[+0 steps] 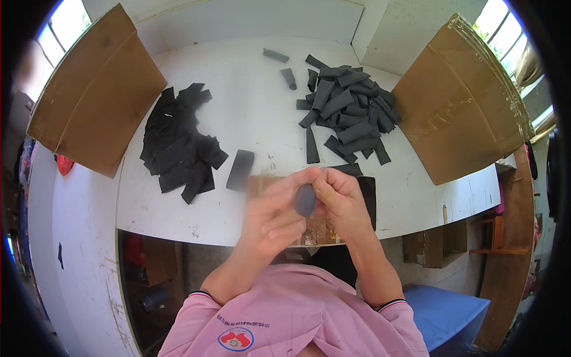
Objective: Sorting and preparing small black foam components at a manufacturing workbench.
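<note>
Close to the table's front edge, my two hands meet around a dark grey sleeve-like piece (305, 200), whose rounded end faces up. The fingers of my left hand (275, 214), slightly blurred, curl about it. My right hand (341, 201) pinches its edge between thumb and fingers. Beneath them lies a brown board (321, 229), partly hidden by the hands. A single flat dark piece (240, 169) rests left of the board. Farther left spreads a heap of flat black pieces (175, 143). At the right back is a pile of rolled, tube-like dark grey pieces (351, 107).
Tall cardboard sheets or box sides stand at the left (98, 89) and right (464, 101) of the white table (238, 107). Two loose rolled pieces (288, 78) lie toward the back. A blue-covered surface (446, 315) is at the lower right.
</note>
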`<state>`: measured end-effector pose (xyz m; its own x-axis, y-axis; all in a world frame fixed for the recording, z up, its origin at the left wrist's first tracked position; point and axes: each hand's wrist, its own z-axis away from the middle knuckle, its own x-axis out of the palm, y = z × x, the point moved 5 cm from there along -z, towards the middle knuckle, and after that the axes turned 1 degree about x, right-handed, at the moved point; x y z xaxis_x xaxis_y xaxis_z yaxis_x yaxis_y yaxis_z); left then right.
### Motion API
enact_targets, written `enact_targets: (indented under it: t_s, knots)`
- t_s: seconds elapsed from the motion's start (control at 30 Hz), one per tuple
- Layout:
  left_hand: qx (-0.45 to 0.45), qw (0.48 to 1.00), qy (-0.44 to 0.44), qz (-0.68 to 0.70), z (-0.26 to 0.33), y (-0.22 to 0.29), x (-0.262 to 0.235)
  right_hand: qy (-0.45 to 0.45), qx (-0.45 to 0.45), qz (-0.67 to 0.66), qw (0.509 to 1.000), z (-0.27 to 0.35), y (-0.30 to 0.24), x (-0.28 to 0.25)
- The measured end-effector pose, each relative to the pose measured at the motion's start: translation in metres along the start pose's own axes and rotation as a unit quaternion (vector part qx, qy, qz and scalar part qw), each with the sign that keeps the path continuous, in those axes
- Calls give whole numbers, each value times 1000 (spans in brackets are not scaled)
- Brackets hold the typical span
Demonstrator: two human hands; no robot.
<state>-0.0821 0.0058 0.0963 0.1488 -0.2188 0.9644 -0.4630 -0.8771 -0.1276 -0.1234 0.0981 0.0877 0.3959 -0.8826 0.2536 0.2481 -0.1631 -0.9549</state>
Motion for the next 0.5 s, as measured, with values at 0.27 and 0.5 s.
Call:
enact_targets:
  t_s: [0.27, 0.5]
  knots:
    - [77, 942, 307, 111, 24, 31, -99, 7, 86, -32, 996, -14, 72, -15]
    - [48, 965, 259, -5, 23, 32, -100, -53, 69, -93, 992, -20, 90, -25]
